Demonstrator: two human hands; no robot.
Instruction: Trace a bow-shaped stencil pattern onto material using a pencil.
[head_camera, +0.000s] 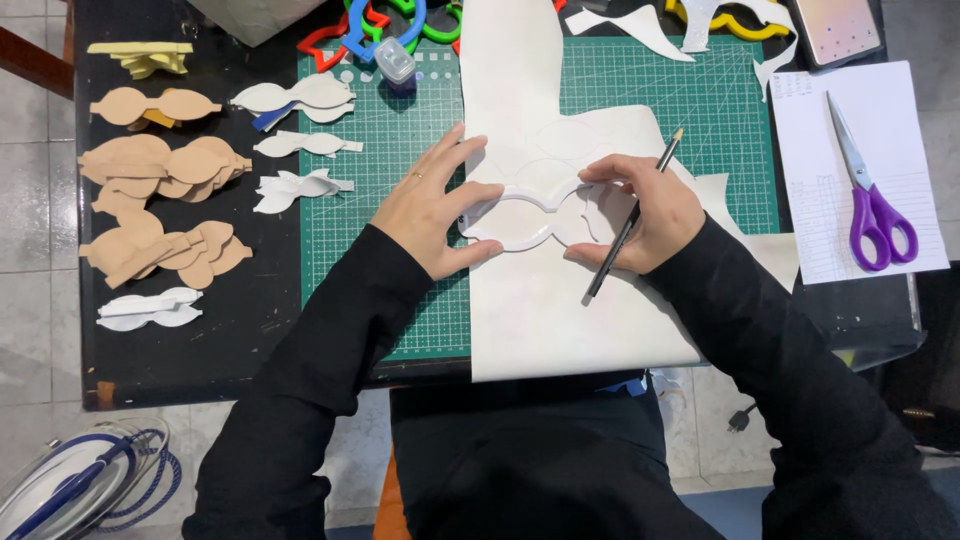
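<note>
The left hand (425, 210) presses one clear template (535, 210) flat with spread fingers onto one white sheet (560, 310); the right hand (645, 215) grips one pencil (630, 222)

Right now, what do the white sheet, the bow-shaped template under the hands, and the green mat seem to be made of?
White sheet: probably faux leather or thin felt, matte, lying limp.
Template: likely clear rigid plastic, glossy at its edges.
Green mat: seemingly rubbery vinyl, matte, printed with a grid.
</note>
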